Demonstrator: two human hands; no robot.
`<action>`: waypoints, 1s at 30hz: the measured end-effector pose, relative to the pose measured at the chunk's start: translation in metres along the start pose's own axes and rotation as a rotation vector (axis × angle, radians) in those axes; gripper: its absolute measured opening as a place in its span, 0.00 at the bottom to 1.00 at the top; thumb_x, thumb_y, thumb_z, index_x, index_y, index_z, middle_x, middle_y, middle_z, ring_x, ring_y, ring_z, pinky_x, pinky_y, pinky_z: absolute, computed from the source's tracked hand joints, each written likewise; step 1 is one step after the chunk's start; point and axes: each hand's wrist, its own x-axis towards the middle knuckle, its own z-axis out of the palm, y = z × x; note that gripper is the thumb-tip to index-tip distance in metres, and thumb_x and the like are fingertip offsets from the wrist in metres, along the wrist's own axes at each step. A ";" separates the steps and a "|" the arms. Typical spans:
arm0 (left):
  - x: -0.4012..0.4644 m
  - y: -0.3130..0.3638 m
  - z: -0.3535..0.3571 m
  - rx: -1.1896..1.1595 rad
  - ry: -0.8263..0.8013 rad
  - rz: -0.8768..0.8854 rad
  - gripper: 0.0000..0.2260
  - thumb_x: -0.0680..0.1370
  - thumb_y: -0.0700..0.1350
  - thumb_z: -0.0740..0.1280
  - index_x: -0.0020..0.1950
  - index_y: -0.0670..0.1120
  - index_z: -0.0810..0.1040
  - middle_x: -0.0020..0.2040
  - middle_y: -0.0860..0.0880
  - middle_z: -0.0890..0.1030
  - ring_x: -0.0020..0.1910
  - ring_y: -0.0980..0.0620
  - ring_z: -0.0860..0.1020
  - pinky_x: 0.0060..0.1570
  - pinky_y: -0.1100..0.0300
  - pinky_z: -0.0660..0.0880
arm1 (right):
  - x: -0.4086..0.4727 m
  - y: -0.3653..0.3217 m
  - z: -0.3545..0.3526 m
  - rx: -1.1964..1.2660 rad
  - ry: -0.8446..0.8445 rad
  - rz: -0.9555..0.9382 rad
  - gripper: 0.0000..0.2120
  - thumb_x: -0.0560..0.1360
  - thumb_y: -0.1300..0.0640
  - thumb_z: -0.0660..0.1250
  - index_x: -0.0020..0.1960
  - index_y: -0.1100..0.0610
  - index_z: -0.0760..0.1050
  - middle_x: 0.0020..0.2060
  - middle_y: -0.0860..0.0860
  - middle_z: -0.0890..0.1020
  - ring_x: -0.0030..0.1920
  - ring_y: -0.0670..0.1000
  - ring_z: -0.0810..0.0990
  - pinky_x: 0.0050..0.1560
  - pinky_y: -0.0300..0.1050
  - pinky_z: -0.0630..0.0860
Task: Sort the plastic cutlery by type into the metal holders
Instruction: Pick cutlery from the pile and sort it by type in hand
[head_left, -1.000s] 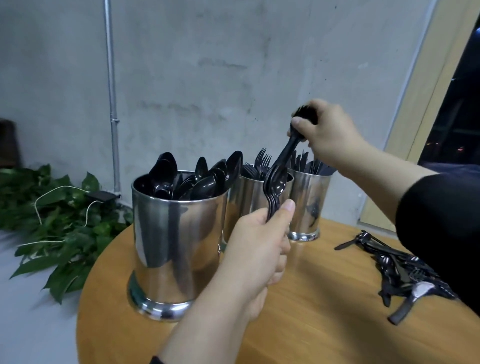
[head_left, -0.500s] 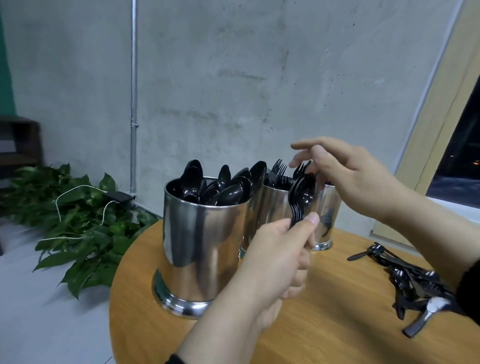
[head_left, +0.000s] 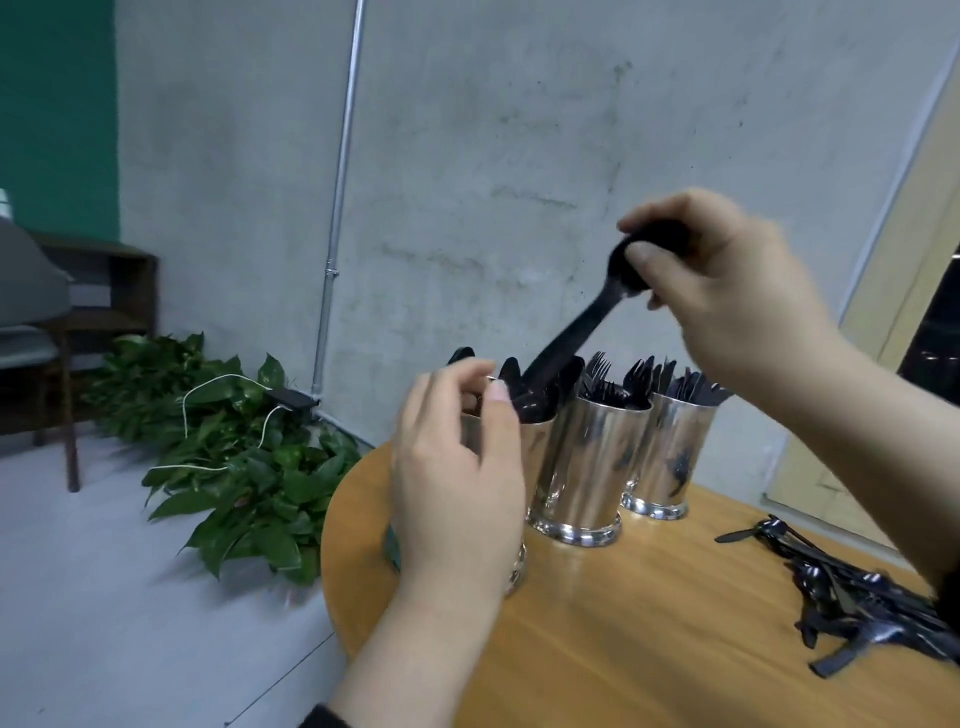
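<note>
Over the nearest metal holder (head_left: 535, 441), my right hand (head_left: 727, 291) pinches a black plastic spoon (head_left: 582, 327) by its bowl, thumb and fingers curled round it, and the handle slants down-left into that holder among the other spoons (head_left: 540, 395). I see my left hand (head_left: 457, 483) raised in front of the same holder, fingers loosely curled and holding nothing, covering most of its wall. Just beside it on the round wooden worktop (head_left: 649, 639) stands the middle holder (head_left: 592, 467), full of forks with tines up. Behind and to the right sits the third holder (head_left: 670, 462), also bristling with black cutlery; I cannot tell its type for sure from this angle. Well apart, at the right edge of the worktop, lies the unsorted pile of black cutlery (head_left: 862, 608), a tangle of handles and heads. My right forearm crosses above the far holder. On the floor to the left I see a leafy green plant (head_left: 244, 467) with a white cable (head_left: 218, 410) draped over it, a metal pipe (head_left: 337, 208) running up the grey wall, and a dark chair (head_left: 52, 338) farther left.
</note>
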 end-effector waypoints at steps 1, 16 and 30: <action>0.004 -0.006 -0.005 0.066 -0.021 0.026 0.11 0.81 0.49 0.62 0.61 0.52 0.80 0.57 0.58 0.79 0.59 0.59 0.76 0.60 0.68 0.70 | 0.004 -0.005 0.011 -0.039 -0.009 -0.007 0.08 0.80 0.63 0.66 0.56 0.52 0.77 0.38 0.41 0.81 0.34 0.35 0.79 0.40 0.27 0.70; -0.004 -0.022 -0.007 0.189 -0.334 0.011 0.20 0.82 0.49 0.60 0.74 0.51 0.73 0.76 0.55 0.70 0.76 0.55 0.66 0.75 0.52 0.65 | -0.029 0.020 0.067 -0.442 -0.345 -0.037 0.23 0.86 0.48 0.52 0.79 0.51 0.62 0.76 0.46 0.68 0.76 0.50 0.61 0.71 0.52 0.57; -0.123 0.054 0.136 0.204 -1.039 0.272 0.10 0.83 0.51 0.61 0.60 0.52 0.78 0.57 0.53 0.81 0.55 0.48 0.79 0.55 0.49 0.77 | -0.290 0.154 -0.167 -0.569 -0.091 0.639 0.10 0.82 0.53 0.63 0.60 0.49 0.80 0.52 0.43 0.82 0.55 0.51 0.81 0.53 0.46 0.73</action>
